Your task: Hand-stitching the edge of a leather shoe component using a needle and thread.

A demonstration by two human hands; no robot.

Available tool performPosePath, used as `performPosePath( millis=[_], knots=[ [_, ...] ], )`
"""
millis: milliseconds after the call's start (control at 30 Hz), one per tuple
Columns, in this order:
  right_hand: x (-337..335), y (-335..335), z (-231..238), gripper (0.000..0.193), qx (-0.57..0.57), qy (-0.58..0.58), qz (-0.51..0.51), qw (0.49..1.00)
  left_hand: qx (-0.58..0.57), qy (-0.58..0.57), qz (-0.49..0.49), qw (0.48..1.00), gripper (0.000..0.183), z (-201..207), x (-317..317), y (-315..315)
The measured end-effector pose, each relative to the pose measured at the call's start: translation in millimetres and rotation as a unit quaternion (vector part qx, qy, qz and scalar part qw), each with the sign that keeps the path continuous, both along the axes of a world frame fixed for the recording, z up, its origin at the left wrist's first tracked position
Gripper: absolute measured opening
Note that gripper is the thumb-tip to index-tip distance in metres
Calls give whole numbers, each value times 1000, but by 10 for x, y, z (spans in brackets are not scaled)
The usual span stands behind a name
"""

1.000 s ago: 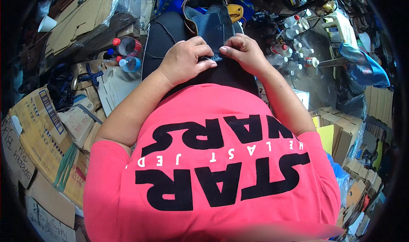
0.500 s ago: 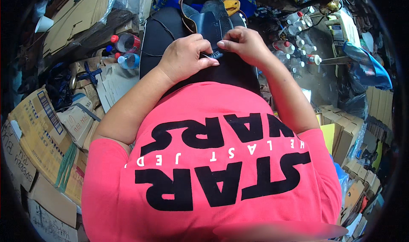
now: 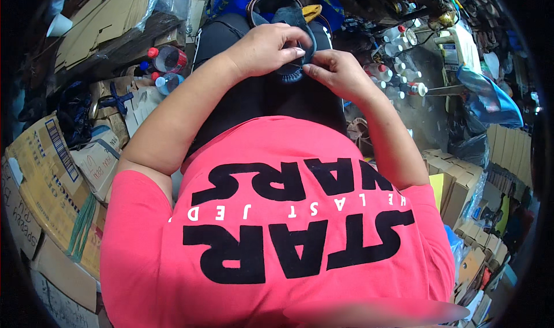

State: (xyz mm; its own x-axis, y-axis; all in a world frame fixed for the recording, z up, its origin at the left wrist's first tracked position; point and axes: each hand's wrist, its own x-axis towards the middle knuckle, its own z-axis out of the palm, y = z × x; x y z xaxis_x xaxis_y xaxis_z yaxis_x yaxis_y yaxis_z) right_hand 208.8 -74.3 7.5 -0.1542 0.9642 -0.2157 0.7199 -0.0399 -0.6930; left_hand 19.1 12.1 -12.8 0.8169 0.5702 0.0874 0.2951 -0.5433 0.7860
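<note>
A dark leather shoe upper (image 3: 288, 17) lies between my thighs, its rounded collar toward the far side. Its near end, the toe (image 3: 292, 77), carries a row of short pale-blue gathered stitches. Reaching across the upper, my left hand (image 3: 259, 49) has thumb and fingertips drawn together above the toe; what they pinch is too small to make out. My right hand (image 3: 339, 74) grips the upper's right edge between thumb and bent forefinger. A yellow-tan leather piece (image 3: 312, 11) sticks out beside the collar.
Plastic bottles (image 3: 168, 59) stand at my left, with more bottles (image 3: 398, 68) at the right. Cardboard boxes (image 3: 55, 181) are stacked on the left, and flat cartons (image 3: 453, 175) on the right. A blue bag (image 3: 490, 100) hangs at the far right.
My left hand has moved forward and right, over the upper. The stitched toe now shows more plainly. My right hand has shifted slightly right and nearer, at the upper's edge.
</note>
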Motion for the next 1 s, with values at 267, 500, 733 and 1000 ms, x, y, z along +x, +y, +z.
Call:
performPosePath(
  millis=[267,500,733,1000],
  knots=[
    [39,34,-27,28,17,-8,104,994,2,-23,37,999,22,-220,68,31],
    [295,-317,171,32,32,90,35,995,31,5,49,998,25,-205,79,44],
    [245,-399,385,19,84,65,-29,994,31,62,-64,996,22,37,39,258],
    [106,-173,151,18,68,22,1,997,-122,57,-128,983,14,-47,92,382]
  ],
)
